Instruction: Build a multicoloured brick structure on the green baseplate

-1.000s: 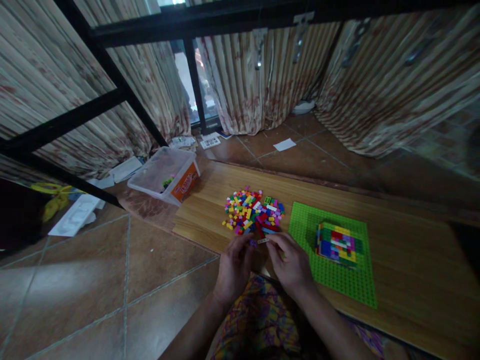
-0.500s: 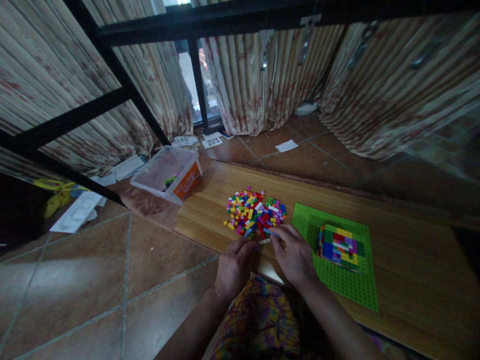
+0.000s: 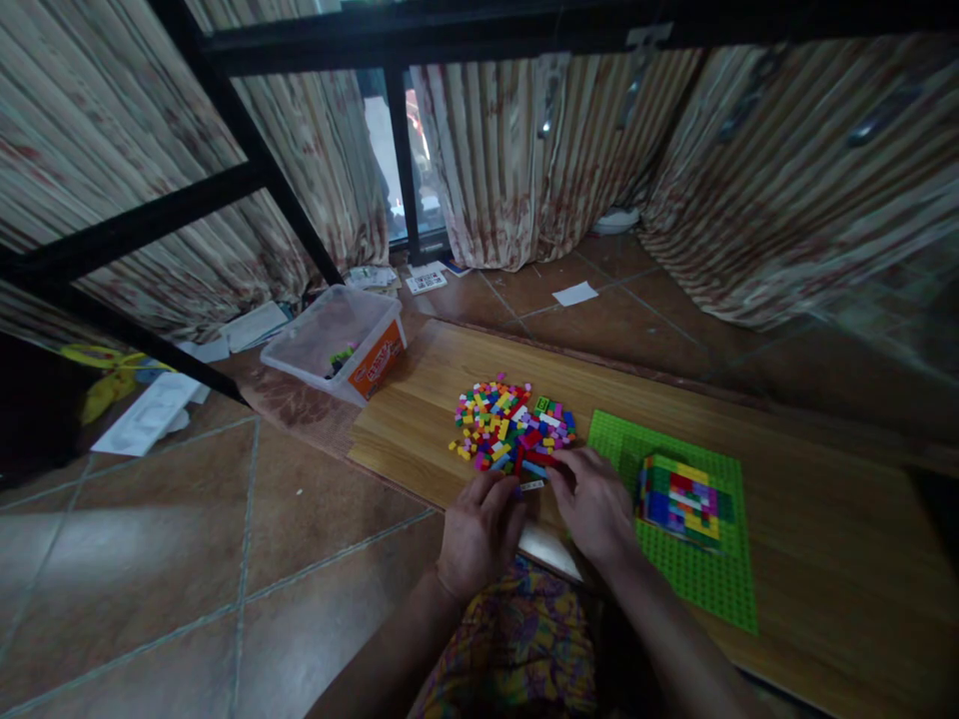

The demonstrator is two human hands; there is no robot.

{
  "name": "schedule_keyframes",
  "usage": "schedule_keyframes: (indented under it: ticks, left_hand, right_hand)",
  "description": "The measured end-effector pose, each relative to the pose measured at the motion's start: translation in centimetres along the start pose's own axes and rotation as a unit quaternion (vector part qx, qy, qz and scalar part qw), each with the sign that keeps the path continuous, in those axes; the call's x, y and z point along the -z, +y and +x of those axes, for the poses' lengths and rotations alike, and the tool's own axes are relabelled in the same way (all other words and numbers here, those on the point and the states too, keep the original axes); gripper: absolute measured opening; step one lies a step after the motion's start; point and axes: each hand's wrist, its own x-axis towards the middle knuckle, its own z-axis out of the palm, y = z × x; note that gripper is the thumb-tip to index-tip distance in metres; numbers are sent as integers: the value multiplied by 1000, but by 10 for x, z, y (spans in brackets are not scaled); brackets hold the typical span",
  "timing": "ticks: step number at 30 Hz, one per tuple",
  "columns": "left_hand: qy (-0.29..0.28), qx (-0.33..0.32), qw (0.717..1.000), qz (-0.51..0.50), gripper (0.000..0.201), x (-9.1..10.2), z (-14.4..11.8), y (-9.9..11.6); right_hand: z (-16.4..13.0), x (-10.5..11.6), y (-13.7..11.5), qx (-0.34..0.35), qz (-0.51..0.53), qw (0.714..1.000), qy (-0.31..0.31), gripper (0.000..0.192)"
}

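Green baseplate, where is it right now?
In the head view the green baseplate lies on the wooden board, just right of the right hand, with the multicoloured block standing on it.

Both forearms come up from the bottom edge and lean toward each other, so the two hands sit close together, almost side by side. The left hand (image 3: pixel 479 529) is turned palm down with its back to the camera, the wrist nearly straight, the fingers bent forward and held together, the fingertips pointing away from the body. The right hand (image 3: pixel 595 504) is also palm down, a little farther forward than the left one, with the fingers curled and reaching forward to the left. The thumbs of both hands point inward, toward the narrow gap between them. Both arms are bare.
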Motion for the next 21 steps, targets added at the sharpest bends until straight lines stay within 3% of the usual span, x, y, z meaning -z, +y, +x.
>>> schedule_keyframes:
  ticks: [13, 17, 21]
  left_hand:
    - [12, -1, 998, 56, 19, -9, 6, -2]
    - [11, -8, 998, 66, 19, -7, 8, -2]
    - [19, -14, 997, 74, 17, -9, 10, -3]
  right_hand:
    - [-14, -3, -1, 6, 17, 1000, 7, 15]
    - [-19, 13, -5, -49, 98, 994, 13, 19]
    - [-33, 40, 4, -111, 227, 967, 28, 17]
